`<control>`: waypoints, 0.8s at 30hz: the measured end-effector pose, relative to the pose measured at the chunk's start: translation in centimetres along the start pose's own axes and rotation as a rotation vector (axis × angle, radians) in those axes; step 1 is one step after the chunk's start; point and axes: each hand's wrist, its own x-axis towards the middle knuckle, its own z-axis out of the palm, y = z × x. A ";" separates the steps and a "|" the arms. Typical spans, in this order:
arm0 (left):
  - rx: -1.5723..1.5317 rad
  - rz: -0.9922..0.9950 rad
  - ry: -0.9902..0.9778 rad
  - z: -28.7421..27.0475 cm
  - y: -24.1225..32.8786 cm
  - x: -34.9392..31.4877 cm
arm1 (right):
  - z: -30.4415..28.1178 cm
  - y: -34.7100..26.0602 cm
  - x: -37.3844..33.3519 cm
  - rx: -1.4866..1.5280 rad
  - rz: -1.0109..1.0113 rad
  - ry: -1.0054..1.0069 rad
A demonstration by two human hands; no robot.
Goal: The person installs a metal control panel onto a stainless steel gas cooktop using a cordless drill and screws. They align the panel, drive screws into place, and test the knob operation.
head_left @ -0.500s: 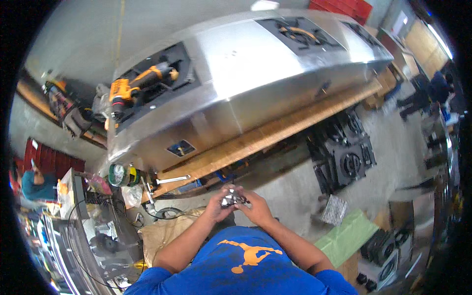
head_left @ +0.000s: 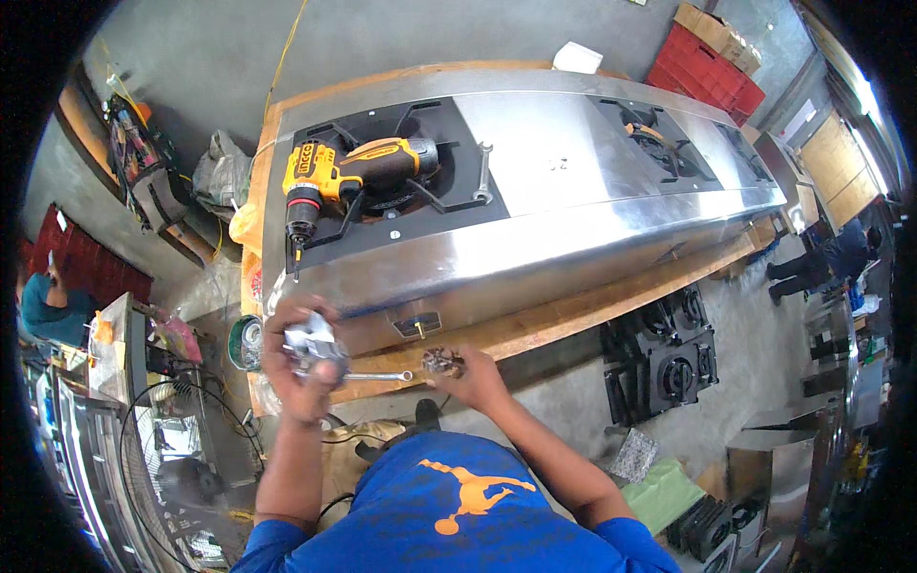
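My left hand is closed around a shiny silver metal piece, blurred by motion, in front of the long stainless-steel stove. Apart from it, my right hand grips a clump of small dark metal parts, too small to name exactly. Between the hands, a wrench lies on the wooden ledge below the stove's front. A yellow and black cordless drill rests on the left burner's black plate. Another wrench lies beside that burner.
A green tub stands near the ledge's left end. A fan with a wire guard is at lower left. Black burner parts lie on the floor at right. Red crates stand behind the stove. Two people are farther off.
My hands were together over the silver and dark parts. Now they are apart, the left raised toward the stove with the silver piece, the right holding the dark parts. The view has shifted.
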 end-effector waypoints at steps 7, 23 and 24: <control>0.210 -0.010 -0.009 -3.4 -0.8 6.6 | 2.5 1.0 3.2 -0.027 0.018 0.017; 0.247 0.035 -0.039 -3.3 -1.1 6.4 | 1.8 2.7 3.7 0.054 -0.060 -0.009; 0.256 0.034 -0.045 -3.3 -1.1 6.4 | 1.7 2.7 3.8 0.071 -0.003 -0.046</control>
